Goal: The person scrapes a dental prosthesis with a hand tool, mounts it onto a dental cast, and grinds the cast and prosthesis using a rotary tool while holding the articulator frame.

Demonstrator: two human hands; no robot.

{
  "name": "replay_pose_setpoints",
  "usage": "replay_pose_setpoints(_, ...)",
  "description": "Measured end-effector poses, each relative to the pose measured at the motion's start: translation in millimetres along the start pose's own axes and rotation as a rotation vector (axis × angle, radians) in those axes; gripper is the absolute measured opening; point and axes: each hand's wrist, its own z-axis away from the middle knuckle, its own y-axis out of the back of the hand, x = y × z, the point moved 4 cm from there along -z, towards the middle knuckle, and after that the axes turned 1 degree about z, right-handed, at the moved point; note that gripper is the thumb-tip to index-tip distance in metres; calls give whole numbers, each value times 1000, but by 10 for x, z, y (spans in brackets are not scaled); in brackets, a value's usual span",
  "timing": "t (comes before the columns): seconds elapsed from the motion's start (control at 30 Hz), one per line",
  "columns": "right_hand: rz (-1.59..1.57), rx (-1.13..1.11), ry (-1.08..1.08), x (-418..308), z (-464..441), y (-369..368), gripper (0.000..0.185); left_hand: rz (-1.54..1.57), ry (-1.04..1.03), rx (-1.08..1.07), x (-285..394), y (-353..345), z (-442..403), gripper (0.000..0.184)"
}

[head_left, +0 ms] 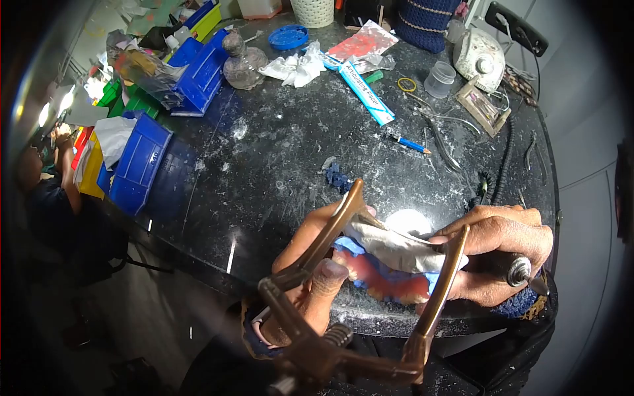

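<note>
A brass-coloured dental articulator is held up near the bench's front edge. Between its arms sits a white plaster model with a pink denture base, a row of teeth and blue material along it. My left hand is closed around the articulator's left side, the thumb on the teeth. My right hand is closed at the other side, fingertips by the plaster. A silver metal tool with a ridged round end sticks out of that hand; its working tip is hidden.
On the dusty black bench lie an articulating paper box, a blue pencil and blue scraps. Blue bins stand left, a glass burner behind. Metal tools and a black coiled cord lie right. Another person sits far left.
</note>
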Motion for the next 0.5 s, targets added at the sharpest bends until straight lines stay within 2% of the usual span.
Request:
replay_pose_setpoints(0.2,1,18,-90,-20,3,-18,30,77,-82,43,41,-30,15,58)
replay_pose_setpoints(0.33,10,10,-143,32,5,0,26,129,-102,117,97,-70,31,51)
replay_pose_setpoints(0.5,-2,8,-176,30,5,7,30,149,-212,-2,102,-43,3,45)
